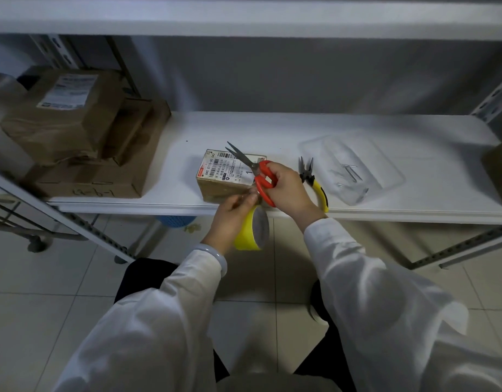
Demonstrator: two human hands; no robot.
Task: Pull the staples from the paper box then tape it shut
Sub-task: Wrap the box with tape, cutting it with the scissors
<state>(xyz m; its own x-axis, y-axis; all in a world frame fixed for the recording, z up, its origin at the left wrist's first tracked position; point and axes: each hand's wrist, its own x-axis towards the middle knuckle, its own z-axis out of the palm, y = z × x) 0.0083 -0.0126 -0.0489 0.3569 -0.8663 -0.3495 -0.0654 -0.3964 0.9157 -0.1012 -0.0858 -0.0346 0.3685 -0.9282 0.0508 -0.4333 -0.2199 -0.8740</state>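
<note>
- The paper box (228,176) is sitting at the shelf's (272,128) front edge, long axis along that edge.
- The left hand (230,219) is gripping the tape roll (247,236), fingertips apparently touching the box's front face.
- The right hand (289,188) is gripping scissors (254,168), blades pointing far-left over the box.

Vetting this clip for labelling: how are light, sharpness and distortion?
Head view: dim, bluish light; shelf edges bow from the wide lens; scissors, small box and pliers look sharp; stacked boxes at left are soft; clear tray is faint.
</note>
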